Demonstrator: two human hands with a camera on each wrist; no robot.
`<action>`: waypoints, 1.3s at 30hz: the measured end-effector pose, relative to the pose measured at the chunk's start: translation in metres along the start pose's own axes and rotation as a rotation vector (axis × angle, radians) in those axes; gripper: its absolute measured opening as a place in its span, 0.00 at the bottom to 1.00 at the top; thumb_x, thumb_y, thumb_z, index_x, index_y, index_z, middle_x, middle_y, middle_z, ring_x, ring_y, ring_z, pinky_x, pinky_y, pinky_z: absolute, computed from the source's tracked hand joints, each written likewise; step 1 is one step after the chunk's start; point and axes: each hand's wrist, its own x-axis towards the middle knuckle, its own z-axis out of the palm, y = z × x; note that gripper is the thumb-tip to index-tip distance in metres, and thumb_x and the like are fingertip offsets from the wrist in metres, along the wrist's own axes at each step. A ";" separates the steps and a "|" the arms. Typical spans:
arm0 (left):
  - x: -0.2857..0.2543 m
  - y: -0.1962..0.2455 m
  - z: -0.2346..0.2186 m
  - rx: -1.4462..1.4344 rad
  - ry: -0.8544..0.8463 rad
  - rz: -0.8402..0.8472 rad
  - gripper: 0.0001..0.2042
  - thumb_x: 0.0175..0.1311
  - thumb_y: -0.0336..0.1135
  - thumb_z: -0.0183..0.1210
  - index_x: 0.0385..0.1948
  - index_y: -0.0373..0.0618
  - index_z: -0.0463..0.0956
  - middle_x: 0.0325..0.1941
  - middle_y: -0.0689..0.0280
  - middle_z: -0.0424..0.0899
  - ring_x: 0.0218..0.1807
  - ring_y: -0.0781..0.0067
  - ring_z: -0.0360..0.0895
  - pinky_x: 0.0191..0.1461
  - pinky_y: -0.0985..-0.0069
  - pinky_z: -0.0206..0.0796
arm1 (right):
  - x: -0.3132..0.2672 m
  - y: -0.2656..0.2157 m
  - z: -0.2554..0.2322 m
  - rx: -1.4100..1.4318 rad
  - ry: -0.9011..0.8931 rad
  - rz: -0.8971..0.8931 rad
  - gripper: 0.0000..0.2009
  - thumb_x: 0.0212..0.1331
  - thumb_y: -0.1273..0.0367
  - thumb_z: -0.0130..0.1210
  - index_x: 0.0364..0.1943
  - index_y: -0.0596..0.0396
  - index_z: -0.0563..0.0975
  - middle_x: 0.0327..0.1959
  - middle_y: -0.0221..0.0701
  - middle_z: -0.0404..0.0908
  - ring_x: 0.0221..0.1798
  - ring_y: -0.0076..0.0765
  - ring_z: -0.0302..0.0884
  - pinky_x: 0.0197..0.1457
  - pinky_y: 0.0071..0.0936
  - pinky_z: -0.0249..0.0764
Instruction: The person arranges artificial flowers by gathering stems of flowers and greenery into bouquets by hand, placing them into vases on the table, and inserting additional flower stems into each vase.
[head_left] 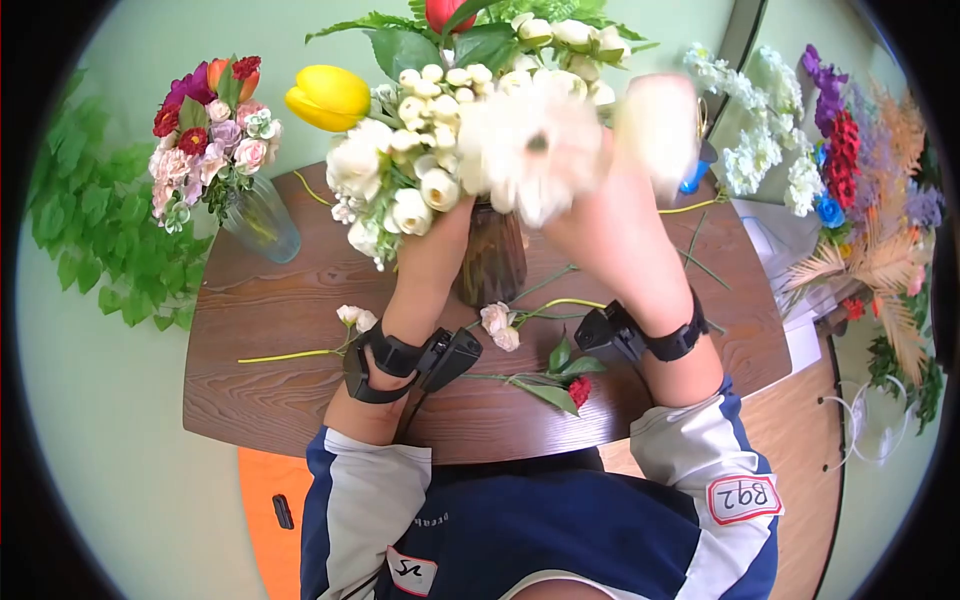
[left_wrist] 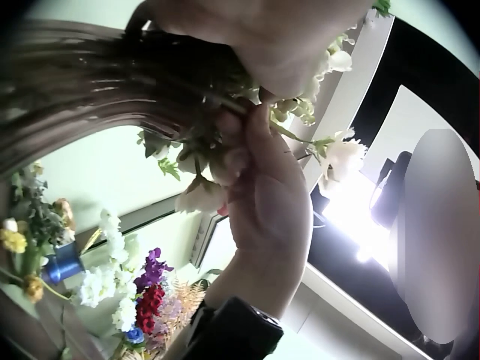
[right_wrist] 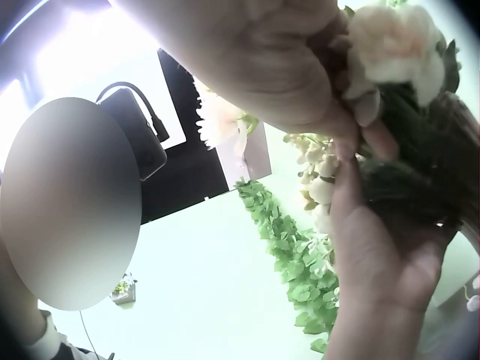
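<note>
A brown ribbed glass vase (head_left: 493, 262) stands on the table, filled with white flowers, a yellow tulip (head_left: 328, 98) and a red one. My left hand (left_wrist: 262, 34) curves round the vase's neck (left_wrist: 82, 82), its fingers mostly hidden behind blooms in the head view. At the vase mouth, my right hand (right_wrist: 270, 64) pinches a thin stem, and the fingertips of both hands meet there. A pale daisy-like bloom (left_wrist: 341, 157) leans out on that stem. In the head view the large pale bloom (head_left: 535, 145) is blurred.
Loose pink-white flowers (head_left: 500, 325) and a red flower (head_left: 580, 391) lie on the table (head_left: 240, 300) before the vase. A clear vase (head_left: 262, 220) of mixed flowers stands left. More bouquets (head_left: 840, 160) are at the right, and green foliage (head_left: 110, 220) hangs left.
</note>
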 end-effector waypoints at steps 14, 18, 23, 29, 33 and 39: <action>-0.012 -0.071 -0.009 0.138 -0.103 0.214 0.19 0.61 0.37 0.57 0.52 0.43 0.70 0.51 0.60 0.76 0.52 0.63 0.73 0.51 0.69 0.66 | -0.028 -0.012 0.013 0.007 0.260 0.171 0.09 0.38 0.75 0.57 0.29 0.57 0.78 0.28 0.38 0.74 0.32 0.48 0.70 0.36 0.40 0.63; -0.016 -0.047 -0.005 0.218 -0.029 0.208 0.16 0.62 0.37 0.56 0.50 0.44 0.72 0.45 0.60 0.79 0.47 0.62 0.76 0.48 0.68 0.68 | -0.020 -0.010 0.017 0.213 0.309 0.214 0.07 0.35 0.76 0.58 0.24 0.56 0.77 0.25 0.35 0.70 0.32 0.47 0.66 0.36 0.39 0.61; -0.020 -0.048 -0.015 0.612 -0.130 0.132 0.15 0.64 0.36 0.53 0.51 0.43 0.70 0.47 0.58 0.78 0.49 0.61 0.75 0.48 0.69 0.67 | -0.024 -0.011 0.017 0.089 0.259 0.173 0.07 0.31 0.78 0.56 0.18 0.53 0.71 0.24 0.32 0.63 0.29 0.41 0.56 0.35 0.32 0.55; -0.009 -0.030 -0.005 0.317 0.047 0.185 0.15 0.65 0.33 0.50 0.52 0.43 0.69 0.49 0.59 0.78 0.51 0.62 0.74 0.49 0.69 0.68 | -0.014 -0.002 0.007 0.143 0.178 0.205 0.09 0.41 0.76 0.54 0.30 0.58 0.78 0.31 0.39 0.77 0.34 0.47 0.73 0.36 0.35 0.57; -0.003 -0.024 -0.016 0.759 0.035 0.516 0.18 0.61 0.28 0.51 0.54 0.43 0.68 0.52 0.59 0.76 0.55 0.60 0.73 0.53 0.65 0.67 | 0.002 0.004 -0.003 0.070 0.109 0.222 0.04 0.49 0.77 0.57 0.29 0.62 0.79 0.20 0.31 0.79 0.22 0.29 0.75 0.29 0.23 0.70; 0.001 -0.019 -0.019 0.861 0.061 0.502 0.13 0.60 0.27 0.52 0.47 0.43 0.73 0.43 0.59 0.80 0.45 0.59 0.77 0.45 0.67 0.70 | 0.006 0.001 -0.008 0.053 0.118 0.149 0.05 0.51 0.75 0.58 0.33 0.61 0.78 0.21 0.29 0.79 0.23 0.24 0.74 0.28 0.22 0.70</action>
